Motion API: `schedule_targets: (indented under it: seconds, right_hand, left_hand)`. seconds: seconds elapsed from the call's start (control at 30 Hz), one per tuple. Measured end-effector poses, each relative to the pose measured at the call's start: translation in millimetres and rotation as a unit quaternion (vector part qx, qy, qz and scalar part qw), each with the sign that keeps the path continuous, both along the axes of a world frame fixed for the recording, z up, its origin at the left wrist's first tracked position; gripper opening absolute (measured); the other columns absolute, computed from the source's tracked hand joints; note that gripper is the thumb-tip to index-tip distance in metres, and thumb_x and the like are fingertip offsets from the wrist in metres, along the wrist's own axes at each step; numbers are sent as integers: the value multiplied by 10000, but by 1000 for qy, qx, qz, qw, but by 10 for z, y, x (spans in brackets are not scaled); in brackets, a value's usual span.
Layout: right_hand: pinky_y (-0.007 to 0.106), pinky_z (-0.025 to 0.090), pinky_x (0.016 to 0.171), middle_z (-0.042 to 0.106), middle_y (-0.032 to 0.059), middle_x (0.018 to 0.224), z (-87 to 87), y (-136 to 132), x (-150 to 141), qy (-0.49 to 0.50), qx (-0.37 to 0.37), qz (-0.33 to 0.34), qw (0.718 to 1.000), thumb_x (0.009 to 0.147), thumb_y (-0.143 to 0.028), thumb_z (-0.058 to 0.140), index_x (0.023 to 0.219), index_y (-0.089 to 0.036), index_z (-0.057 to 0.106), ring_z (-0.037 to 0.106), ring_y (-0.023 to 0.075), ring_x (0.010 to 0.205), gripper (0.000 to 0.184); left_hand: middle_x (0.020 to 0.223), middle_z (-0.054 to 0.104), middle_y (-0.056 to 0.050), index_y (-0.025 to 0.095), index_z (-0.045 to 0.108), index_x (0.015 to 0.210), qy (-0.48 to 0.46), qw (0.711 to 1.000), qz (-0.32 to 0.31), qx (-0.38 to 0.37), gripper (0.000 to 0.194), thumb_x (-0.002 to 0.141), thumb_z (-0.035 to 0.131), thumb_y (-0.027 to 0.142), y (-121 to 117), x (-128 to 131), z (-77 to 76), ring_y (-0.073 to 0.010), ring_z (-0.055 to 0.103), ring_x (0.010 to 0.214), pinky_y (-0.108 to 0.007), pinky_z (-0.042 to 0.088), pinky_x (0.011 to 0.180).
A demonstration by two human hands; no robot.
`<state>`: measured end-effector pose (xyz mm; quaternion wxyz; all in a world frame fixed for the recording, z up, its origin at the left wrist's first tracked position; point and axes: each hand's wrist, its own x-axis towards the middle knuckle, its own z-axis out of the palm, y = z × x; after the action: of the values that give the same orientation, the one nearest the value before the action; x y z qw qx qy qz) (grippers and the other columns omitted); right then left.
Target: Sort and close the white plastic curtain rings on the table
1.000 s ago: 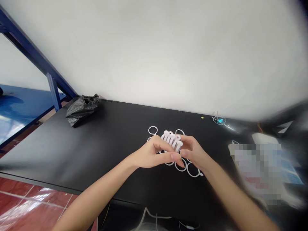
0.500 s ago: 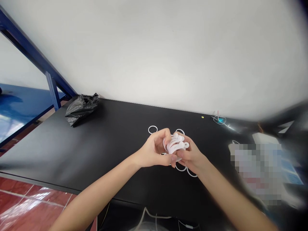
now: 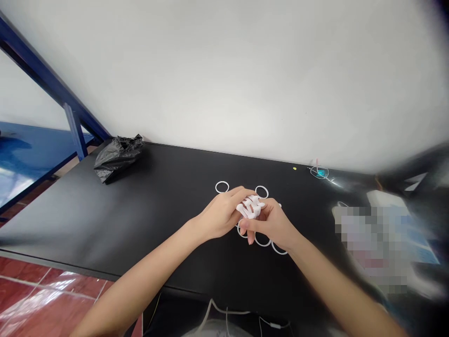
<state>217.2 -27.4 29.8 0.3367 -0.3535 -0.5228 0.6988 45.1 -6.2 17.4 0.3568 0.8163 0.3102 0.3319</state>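
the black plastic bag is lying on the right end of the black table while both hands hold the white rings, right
Not the right end: the head view shows the black plastic bag at the left end of the black table.

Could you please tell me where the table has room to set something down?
The table is bare between the black bag and left hand, and between the white rings and wall. It is crowded around the rings and right hand, and at the blurred right end.
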Motion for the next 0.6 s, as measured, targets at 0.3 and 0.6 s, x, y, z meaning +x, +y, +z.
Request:
schedule_targets:
  seconds: [0.3,0.6]
  right_hand:
    - [170,501,417,759,101,746,-34,20,29,-11,-85,45,995,873,-467,651,754,-102,713,734,162,569,389]
    - [273,538,626,663,18,684,-74,-139,-62,-66,119,-47,990,976,-451,497,760,-163,628,636,120,581,383]
  left_hand:
    - [642,646,17,165,575,1096,162,985,19,60,229,889,492,216,3,5,-36,-128,537,490,-211,305,481]
    - [590,604,27,153,563,908,58,997,-30,-29,154,891,411,139,95,-100,-23,-99,549,511,-194,403,533]
